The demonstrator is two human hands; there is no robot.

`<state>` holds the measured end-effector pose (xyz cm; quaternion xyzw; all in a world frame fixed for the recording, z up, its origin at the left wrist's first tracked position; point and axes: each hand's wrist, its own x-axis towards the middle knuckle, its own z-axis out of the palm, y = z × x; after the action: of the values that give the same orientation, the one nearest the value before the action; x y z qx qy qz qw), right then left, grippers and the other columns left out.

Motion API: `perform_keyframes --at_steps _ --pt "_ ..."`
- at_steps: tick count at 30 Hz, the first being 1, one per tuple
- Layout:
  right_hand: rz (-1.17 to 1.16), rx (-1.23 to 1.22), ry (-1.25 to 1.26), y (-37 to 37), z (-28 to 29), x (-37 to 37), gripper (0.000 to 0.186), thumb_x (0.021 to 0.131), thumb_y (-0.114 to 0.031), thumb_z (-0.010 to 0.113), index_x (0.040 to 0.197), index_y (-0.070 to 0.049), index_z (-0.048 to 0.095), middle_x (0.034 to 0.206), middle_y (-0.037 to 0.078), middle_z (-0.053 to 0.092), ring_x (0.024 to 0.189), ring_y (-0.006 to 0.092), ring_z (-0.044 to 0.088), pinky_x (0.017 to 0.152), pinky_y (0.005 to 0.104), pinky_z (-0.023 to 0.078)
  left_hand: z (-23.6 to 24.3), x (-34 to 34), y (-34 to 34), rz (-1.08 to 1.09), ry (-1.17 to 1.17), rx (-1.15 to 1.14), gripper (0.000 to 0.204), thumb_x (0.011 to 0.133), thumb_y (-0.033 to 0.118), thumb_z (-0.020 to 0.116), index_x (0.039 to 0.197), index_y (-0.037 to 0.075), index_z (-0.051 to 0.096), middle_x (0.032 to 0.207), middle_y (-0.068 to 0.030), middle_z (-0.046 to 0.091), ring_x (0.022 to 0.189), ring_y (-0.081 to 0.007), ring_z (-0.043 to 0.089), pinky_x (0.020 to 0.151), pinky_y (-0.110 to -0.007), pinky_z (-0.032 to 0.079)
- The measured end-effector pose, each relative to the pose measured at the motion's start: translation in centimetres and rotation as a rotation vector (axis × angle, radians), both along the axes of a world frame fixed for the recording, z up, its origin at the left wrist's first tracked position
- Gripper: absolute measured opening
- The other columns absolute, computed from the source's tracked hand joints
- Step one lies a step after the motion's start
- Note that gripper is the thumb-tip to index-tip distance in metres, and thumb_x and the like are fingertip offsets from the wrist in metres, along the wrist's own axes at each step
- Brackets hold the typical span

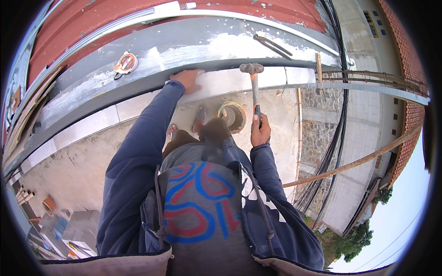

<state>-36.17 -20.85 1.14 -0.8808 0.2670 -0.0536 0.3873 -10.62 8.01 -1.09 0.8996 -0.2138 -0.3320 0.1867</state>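
Note:
A row of pale, light-grey blocks (225,81) runs along the edge in front of me. My left hand (186,82) lies on top of one block, thumb and fingers spread apart. In my right hand (261,132) is a hammer (255,89), gripped low on its black and orange handle. The hammer's metal head is over the block row, to the right of my left hand; whether it touches a block I cannot tell.
Beyond the blocks, a grey ledge carries a tape measure (125,63) and dark pincers (272,46). A bucket (231,117) stands on the floor below, near my feet. Black cables (343,46) hang at the right, and a wooden pole (354,161) slants across there.

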Motion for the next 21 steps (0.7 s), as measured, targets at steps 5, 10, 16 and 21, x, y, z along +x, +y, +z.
perform_keyframes --at_steps 5,10,16,21 --pt "0.244 -0.366 -0.13 -3.3 6.0 9.9 0.038 0.099 -0.037 0.073 0.12 -0.005 0.071 0.09 0.013 0.076 0.078 0.0287 0.075 0.074 0.0374 0.058 -2.8 -2.0 3.4 0.096 -0.216 -0.226 0.062 0.097 0.04 0.07 0.153 0.018 0.055 0.152 -0.012 0.06 0.14 -0.0351 0.055 0.117 -0.051 0.044" --pt "0.662 -0.726 -0.31 -6.7 8.4 22.5 0.035 0.092 -0.036 0.081 0.114 -0.01 0.075 0.092 0.009 0.074 0.077 0.0305 0.073 0.068 0.0381 0.058 1.3 -6.8 9.8 0.306 -0.484 -0.221 0.038 0.099 0.027 0.071 0.134 0.01 0.069 0.136 -0.015 0.07 0.131 -0.0366 0.061 0.11 -0.048 0.048" --pt "0.964 -0.882 -0.362 -5.5 5.3 33.2 0.042 0.09 -0.047 0.079 0.121 -0.018 0.076 0.091 0.004 0.071 0.081 0.0238 0.071 0.072 0.037 0.057 3.1 -18.7 14.8 0.966 -0.66 -0.131 0.021 0.104 0.023 0.07 0.106 0.003 0.075 0.111 -0.0144 0.076 0.111 -0.0304 0.069 0.098 -0.04 0.054" --pt "0.939 -0.869 -0.344 -4.7 3.0 34.2 0.038 0.093 -0.044 0.076 0.126 -0.024 0.075 0.112 0.0 0.072 0.114 0.0198 0.062 0.114 0.0575 0.031 -2.2 -33.2 15.1 1.471 -0.241 0.068 0.037 0.105 0.036 0.067 0.098 0.0 0.074 0.092 -0.0165 0.076 0.082 -0.0253 0.072 0.08 -0.038 0.056"
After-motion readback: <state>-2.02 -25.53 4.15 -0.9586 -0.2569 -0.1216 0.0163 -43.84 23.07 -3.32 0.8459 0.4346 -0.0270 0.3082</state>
